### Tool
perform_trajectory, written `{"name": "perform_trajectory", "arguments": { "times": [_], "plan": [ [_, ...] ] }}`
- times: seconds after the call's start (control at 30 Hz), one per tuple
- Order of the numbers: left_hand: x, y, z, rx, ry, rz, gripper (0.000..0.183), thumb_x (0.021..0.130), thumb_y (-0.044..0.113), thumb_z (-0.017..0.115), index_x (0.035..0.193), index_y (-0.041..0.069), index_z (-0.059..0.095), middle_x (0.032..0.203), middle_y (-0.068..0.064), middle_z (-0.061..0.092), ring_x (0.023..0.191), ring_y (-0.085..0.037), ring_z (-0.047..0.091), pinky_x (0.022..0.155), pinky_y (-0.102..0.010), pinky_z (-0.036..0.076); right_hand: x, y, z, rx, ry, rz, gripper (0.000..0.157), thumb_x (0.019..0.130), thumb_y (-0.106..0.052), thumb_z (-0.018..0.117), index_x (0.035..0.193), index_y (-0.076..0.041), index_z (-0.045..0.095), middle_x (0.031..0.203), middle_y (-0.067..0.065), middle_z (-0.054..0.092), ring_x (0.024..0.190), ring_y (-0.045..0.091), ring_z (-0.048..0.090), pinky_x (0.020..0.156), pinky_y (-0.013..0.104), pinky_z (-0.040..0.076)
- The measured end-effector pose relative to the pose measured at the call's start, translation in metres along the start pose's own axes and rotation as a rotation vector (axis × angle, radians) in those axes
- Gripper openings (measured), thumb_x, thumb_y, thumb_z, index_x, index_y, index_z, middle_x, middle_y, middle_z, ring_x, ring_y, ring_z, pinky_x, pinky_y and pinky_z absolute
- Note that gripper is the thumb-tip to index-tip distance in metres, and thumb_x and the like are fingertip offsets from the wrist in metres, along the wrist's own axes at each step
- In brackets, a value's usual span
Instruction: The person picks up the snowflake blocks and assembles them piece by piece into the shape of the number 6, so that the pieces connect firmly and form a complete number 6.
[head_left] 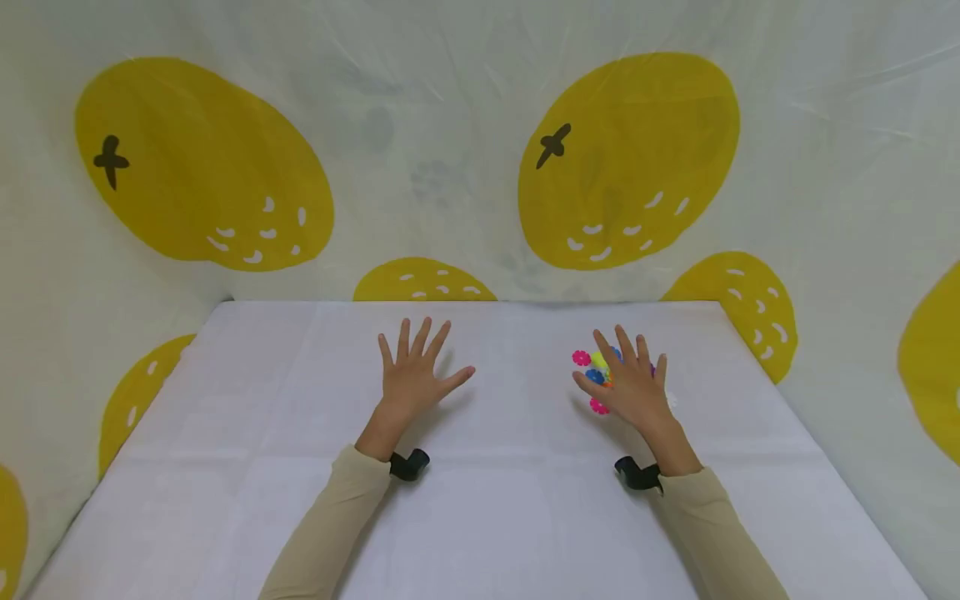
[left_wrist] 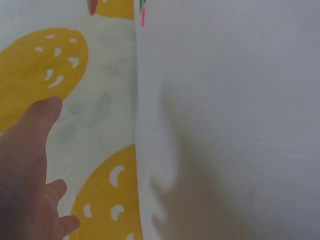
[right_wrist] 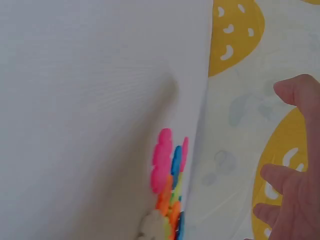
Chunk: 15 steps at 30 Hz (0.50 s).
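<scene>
My left hand (head_left: 412, 377) is held above the white table with its fingers spread straight and nothing in them. To the right, my right hand (head_left: 633, 385) hovers with spread fingers over a small group of flower-shaped plastic discs. A pink disc (head_left: 581, 357), a blue disc (head_left: 595, 377) and a yellow disc (head_left: 599, 360) show beside its fingers, and part of the group is hidden beneath the hand. In the right wrist view a pink disc (right_wrist: 161, 161) and an orange disc (right_wrist: 164, 195) lie on the table, apart from the right hand (right_wrist: 295, 185).
A white cloth covers the table (head_left: 495, 517). Behind and beside it hangs a pale curtain (head_left: 435, 167) printed with yellow fruit shapes. A black wrist mount (head_left: 409, 465) sits at the left wrist, and another black mount (head_left: 637, 474) at the right.
</scene>
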<state>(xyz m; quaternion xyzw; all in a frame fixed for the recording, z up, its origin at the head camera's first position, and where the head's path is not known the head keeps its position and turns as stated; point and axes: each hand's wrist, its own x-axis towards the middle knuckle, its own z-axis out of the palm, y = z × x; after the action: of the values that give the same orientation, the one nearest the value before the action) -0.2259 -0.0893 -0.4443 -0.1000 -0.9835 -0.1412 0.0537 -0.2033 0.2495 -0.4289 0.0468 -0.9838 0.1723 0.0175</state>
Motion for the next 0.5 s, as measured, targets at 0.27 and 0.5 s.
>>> {"name": "perform_trajectory", "arguments": {
  "times": [0.27,0.5],
  "plan": [
    [-0.006,0.001,0.007,-0.012,-0.023,0.006,0.088,0.086,0.074,0.048,0.156,0.031,0.019,0.163,-0.005,0.016,0.150,-0.034,0.000,0.111,-0.064,-0.009,-0.007,0.017,0.010,-0.007,-0.025,0.037,0.085,0.090,-0.058,0.055,0.155,-0.013,0.023,0.158,0.025,0.012,0.140,0.055,0.007,0.105,0.075,0.003],
    [-0.006,0.000,0.010,-0.047,-0.034,0.025,0.085,0.088,0.072,0.047,0.156,0.029,0.022,0.162,-0.006,0.018,0.149,-0.036,0.003,0.112,-0.064,-0.004,-0.010,0.020,0.007,0.052,-0.047,0.051,0.086,0.086,-0.039,0.070,0.152,-0.005,0.026,0.151,0.031,0.020,0.135,0.054,0.020,0.100,0.073,0.026]
  ]
}}
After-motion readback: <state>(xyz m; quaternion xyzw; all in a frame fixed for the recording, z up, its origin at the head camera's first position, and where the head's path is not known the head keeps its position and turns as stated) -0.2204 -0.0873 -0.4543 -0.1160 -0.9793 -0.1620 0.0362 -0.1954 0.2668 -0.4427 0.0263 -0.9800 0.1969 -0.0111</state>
